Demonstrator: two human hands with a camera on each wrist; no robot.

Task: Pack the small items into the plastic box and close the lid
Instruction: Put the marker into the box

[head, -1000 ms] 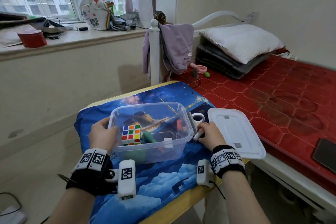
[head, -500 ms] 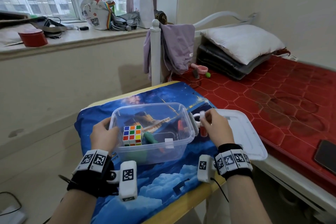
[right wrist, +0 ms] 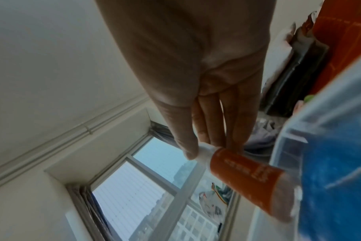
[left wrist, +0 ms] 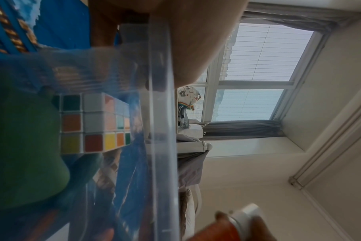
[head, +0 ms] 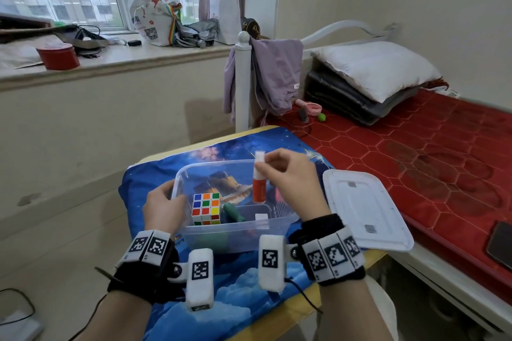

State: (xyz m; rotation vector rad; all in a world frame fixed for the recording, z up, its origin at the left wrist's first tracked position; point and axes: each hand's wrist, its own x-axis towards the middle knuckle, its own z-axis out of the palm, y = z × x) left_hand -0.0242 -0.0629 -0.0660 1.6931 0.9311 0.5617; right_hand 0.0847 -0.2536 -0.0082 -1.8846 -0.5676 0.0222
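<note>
A clear plastic box [head: 238, 227] stands on the blue picture cloth [head: 221, 302]. Inside it lie a colour cube [head: 206, 207] [left wrist: 93, 124] and a green item [head: 234, 212] [left wrist: 23, 151]. My left hand [head: 163, 206] grips the box's left rim, thumb over the edge [left wrist: 196, 40]. My right hand [head: 288, 174] pinches the white cap of an orange tube [head: 259, 184] [right wrist: 247, 176] and holds it upright over the box's middle. The white lid [head: 363, 207] lies flat to the right of the box, overhanging the table's edge.
A bed with a red mat [head: 432, 158], a pillow [head: 379, 66] and a dark phone [head: 501, 246] runs along the right. A white bedpost [head: 243, 77] with lilac clothes stands behind the table. The windowsill [head: 124, 55] holds bags and a red tin.
My right hand took the orange tube from the table beside the box's right end, lifted it and carried it left over the box. The left hand kept its hold on the rim.
</note>
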